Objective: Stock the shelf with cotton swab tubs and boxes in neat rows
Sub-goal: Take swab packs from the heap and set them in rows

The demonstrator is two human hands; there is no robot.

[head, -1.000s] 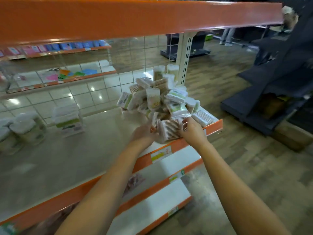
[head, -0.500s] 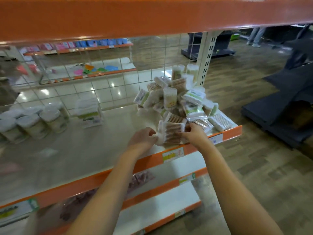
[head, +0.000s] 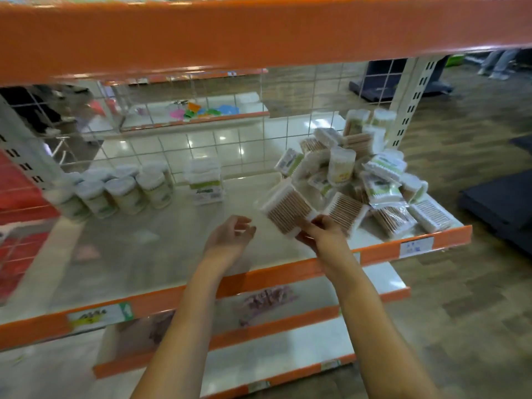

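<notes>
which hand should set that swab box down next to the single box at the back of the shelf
Probably the right hand: it already holds the swab box lifted clear of the pile. The left hand is empty, fingers loosely curled, and nearer the standing box, so it could steady the row.

The pale, smooth metal-looking shelf board (head: 138, 254) is showing a dull sheen, edged by a glossy orange painted front strip (head: 259, 279). Behind it, the thin white wire grid backing (head: 201, 145) is looking smooth and coated. The clear plastic box of wooden-stemmed cotton swabs (head: 286, 210) is glinting, its tan sticks matt and their tips fluffy white. The round clear plastic tubs with white lids (head: 123, 191) are shining softly. The heaped film-wrapped swab packs (head: 380, 180) are catching light on crinkled glossy plastic. The brown wood-pattern floor (head: 460, 283) is appearing matt.
</notes>
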